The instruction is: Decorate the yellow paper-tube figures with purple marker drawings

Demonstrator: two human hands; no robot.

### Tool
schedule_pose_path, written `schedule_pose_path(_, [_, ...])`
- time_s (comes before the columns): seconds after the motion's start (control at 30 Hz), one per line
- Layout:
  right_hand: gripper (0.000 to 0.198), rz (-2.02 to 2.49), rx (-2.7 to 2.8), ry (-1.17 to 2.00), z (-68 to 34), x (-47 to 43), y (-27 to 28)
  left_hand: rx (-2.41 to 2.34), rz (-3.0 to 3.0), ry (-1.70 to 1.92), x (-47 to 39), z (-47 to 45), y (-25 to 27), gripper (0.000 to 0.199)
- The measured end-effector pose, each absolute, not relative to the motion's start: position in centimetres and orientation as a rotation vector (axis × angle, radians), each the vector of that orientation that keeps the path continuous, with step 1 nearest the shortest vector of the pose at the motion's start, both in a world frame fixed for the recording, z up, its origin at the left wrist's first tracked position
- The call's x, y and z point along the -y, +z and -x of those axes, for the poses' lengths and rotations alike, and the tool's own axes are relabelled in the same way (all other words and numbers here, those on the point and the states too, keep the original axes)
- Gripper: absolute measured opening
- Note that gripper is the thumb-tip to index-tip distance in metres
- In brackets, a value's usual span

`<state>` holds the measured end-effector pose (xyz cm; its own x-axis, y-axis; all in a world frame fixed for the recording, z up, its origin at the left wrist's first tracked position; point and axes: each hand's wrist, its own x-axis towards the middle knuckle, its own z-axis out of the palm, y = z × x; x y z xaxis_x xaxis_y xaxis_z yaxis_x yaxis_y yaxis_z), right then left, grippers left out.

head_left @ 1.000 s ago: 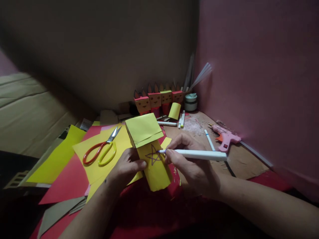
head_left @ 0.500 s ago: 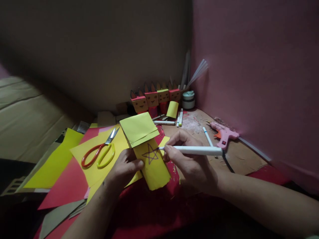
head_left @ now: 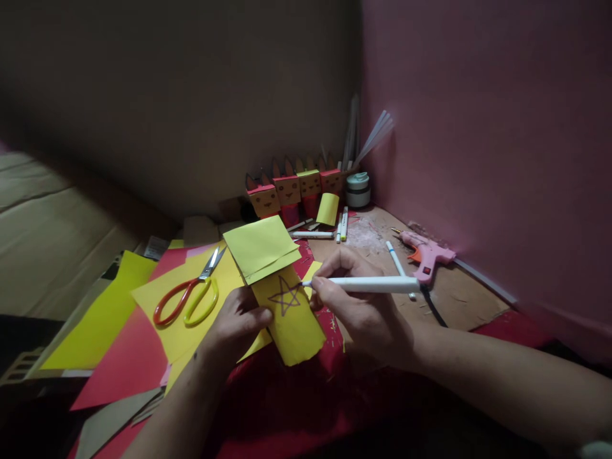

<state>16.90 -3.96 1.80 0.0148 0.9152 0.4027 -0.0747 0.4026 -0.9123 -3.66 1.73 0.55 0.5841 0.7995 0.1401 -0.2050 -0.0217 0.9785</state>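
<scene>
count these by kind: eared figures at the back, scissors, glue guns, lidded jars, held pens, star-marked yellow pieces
eared figures: 4
scissors: 1
glue gun: 1
lidded jar: 1
held pen: 1
star-marked piece: 1
total: 9

One head-worn view, forward and down, close above left grip (head_left: 240, 320) and right grip (head_left: 359, 312).
</scene>
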Motion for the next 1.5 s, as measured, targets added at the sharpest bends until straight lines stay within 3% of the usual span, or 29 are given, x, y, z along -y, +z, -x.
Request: schedule_pose_path(1.5, [0.009, 0.832, 1.336, 0.924, -17.1, 4.4, 2.3, -0.555, -1.377, 0.847, -1.6, 3.6, 0.7, 0.040])
